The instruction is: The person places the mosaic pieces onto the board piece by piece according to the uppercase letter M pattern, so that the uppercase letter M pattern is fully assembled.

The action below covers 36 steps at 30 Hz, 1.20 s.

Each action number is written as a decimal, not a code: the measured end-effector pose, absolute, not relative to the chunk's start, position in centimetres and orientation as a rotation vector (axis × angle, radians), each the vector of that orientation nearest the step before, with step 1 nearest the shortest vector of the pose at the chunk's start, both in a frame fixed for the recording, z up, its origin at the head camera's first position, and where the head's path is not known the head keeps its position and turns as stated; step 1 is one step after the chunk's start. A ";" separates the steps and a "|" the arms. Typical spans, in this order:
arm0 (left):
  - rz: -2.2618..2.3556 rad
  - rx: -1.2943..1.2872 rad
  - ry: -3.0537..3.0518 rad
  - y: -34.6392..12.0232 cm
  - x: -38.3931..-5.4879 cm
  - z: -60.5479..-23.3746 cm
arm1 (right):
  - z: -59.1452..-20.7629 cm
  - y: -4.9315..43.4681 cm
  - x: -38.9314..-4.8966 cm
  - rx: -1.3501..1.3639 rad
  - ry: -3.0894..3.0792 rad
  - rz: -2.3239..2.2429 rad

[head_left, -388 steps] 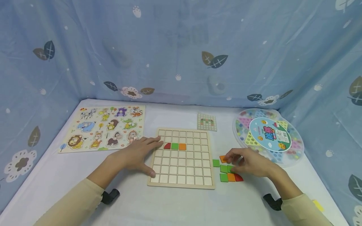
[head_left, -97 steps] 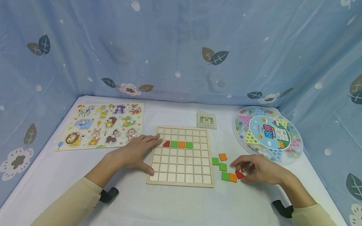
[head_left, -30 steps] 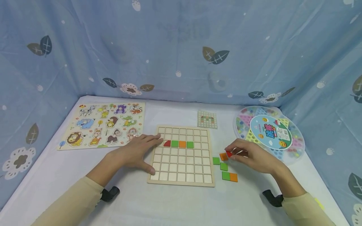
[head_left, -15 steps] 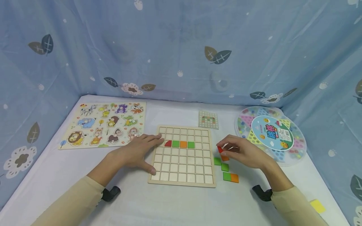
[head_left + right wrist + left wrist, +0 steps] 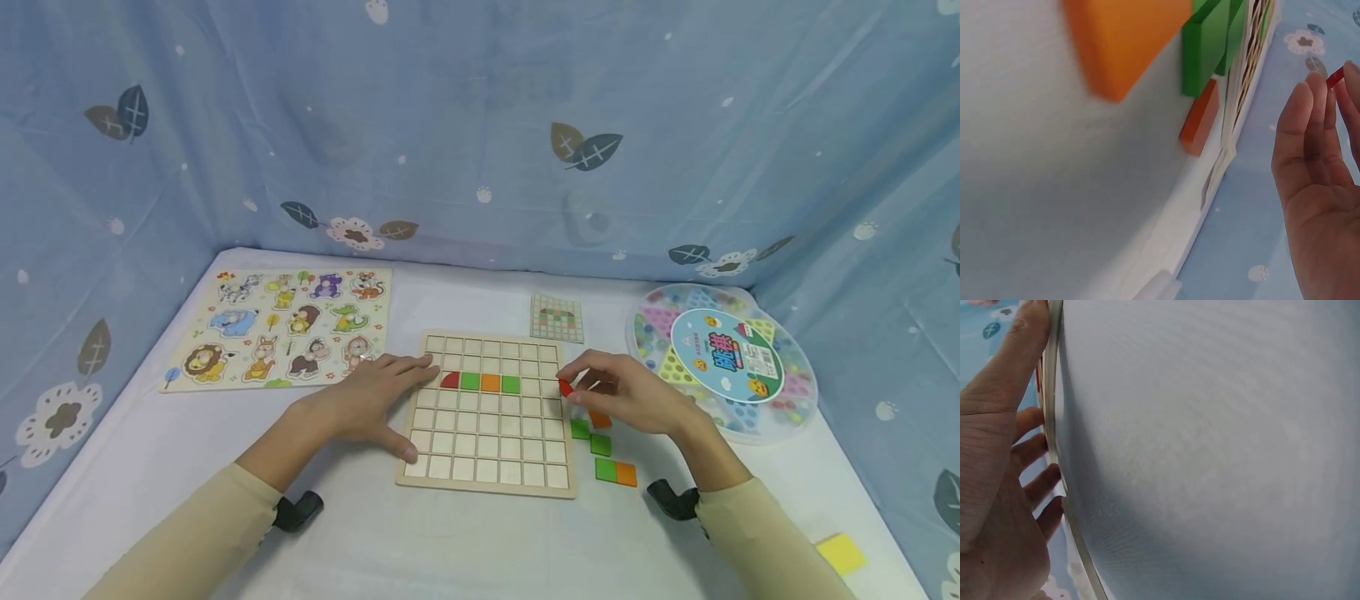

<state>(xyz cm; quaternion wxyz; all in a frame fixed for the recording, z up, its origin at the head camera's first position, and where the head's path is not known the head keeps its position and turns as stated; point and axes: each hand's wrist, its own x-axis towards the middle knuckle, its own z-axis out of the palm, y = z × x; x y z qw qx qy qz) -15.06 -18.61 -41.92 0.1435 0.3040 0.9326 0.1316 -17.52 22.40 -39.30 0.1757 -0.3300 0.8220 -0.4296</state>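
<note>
At the far left, the animal puzzle [image 5: 277, 329] lies flat on the white table [image 5: 360, 542]; just to the right of it, the left hand [image 5: 369, 407] rests at the left edge of the wooden board [image 5: 488, 426], its thumb and fingers spread apart and loosely straight, touching that edge; on the board, a short row runs across the third line of squares from the top: a rounded red piece [image 5: 450, 381], a green tile [image 5: 469, 382], an orange tile [image 5: 491, 383] and another green tile [image 5: 511, 384], side by side; behind the board, toward its right, lies a small pattern card [image 5: 557, 322]; at the board's right edge, a second red piece [image 5: 566, 387] is pinched between the thumb and fingertips of the right hand [image 5: 633, 392]; below that hand are loose tiles [image 5: 605, 469], three green and two orange, near the board; farther right sits a round game box [image 5: 726, 363]; nearer the front, a yellow block [image 5: 840, 553] lies beside the right sleeve [image 5: 765, 533].
</note>
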 end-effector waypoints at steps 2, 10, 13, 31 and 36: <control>0.377 0.869 2.689 -18.6 -15.1 -42.0 | -39.3 22.0 -17.8 -0.941 2.319 -1.225; 0.415 0.866 2.671 -18.2 -14.8 -42.3 | -39.3 20.9 -18.3 -0.948 2.317 -1.179; 0.410 0.856 2.675 -18.0 -14.7 -42.3 | -39.3 20.4 -18.5 -0.944 2.354 -1.127; 0.387 0.862 2.695 -18.6 -15.0 -42.0 | -39.9 17.5 -19.9 -0.945 2.496 -0.931; 0.383 0.862 2.694 -18.7 -15.1 -42.0 | -40.0 16.9 -20.0 -0.924 2.497 -0.897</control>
